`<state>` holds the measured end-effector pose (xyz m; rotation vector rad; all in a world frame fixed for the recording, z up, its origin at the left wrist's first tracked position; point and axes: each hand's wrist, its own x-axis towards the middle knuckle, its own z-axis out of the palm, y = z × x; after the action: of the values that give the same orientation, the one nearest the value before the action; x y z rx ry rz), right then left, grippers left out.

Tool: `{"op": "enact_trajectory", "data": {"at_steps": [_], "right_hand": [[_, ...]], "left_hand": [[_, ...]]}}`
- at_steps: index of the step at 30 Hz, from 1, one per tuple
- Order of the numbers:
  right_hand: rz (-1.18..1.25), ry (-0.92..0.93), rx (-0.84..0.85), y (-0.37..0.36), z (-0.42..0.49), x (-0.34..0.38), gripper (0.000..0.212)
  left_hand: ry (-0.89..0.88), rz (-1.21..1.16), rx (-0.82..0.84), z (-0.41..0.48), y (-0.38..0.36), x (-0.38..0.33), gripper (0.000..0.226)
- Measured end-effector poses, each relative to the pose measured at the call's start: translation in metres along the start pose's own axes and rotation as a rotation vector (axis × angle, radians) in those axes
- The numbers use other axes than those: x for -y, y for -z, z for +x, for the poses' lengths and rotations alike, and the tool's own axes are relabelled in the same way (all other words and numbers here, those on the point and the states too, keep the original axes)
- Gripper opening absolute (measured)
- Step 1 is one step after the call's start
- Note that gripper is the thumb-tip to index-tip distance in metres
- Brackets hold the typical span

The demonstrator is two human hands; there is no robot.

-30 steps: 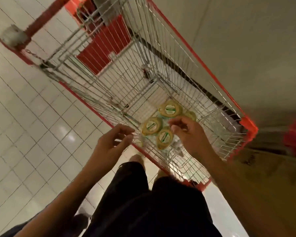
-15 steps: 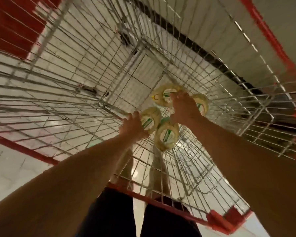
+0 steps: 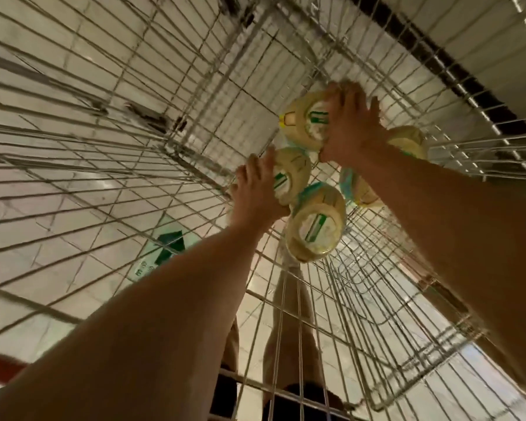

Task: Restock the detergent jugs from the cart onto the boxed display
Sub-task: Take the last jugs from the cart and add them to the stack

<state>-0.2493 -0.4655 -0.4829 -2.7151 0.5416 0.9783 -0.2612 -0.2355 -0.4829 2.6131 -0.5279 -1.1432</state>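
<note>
Head view looks down into the wire cart (image 3: pixel 134 86), where the detergent jugs (image 3: pixel 316 226) stand bunched at 2 o'clock from the middle. Left hand (image 3: pixel 252 196) has its fingers curled on the side of the near jug (image 3: pixel 293 177); right hand (image 3: pixel 353 132) is curled over the top of the far jug (image 3: pixel 304 123), at 1 o'clock from it. I think a heavy jug held by 1 hand could slip, bump the others over, or snag on the wires. Every jug stands upright, round top facing the camera, long axis going straight up and down
</note>
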Motion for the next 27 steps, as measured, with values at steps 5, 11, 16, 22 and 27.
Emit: {"op": "enact_trajectory", "data": {"at_steps": [5, 11, 16, 22, 27], "right_hand": [[0.174, -0.026, -0.001, 0.03, -0.002, 0.005, 0.144], [0.377, -0.119, -0.05, 0.122, -0.062, -0.011, 0.141], [0.447, -0.076, -0.14, 0.217, -0.158, -0.021, 0.136], [0.457, 0.026, -0.248, 0.309, -0.289, -0.029, 0.13], [0.403, 0.024, -0.319, 0.337, -0.383, -0.036, 0.13]], "left_hand": [[-0.007, 0.026, 0.03, 0.01, 0.047, 0.002, 0.14], [0.023, -0.027, 0.008, -0.015, 0.16, -0.026, 0.14], [0.021, -0.069, -0.043, -0.083, 0.261, -0.069, 0.137], [-0.111, -0.023, -0.104, -0.174, 0.334, -0.114, 0.137], [-0.268, 0.046, -0.111, -0.224, 0.372, -0.144, 0.14]]}}
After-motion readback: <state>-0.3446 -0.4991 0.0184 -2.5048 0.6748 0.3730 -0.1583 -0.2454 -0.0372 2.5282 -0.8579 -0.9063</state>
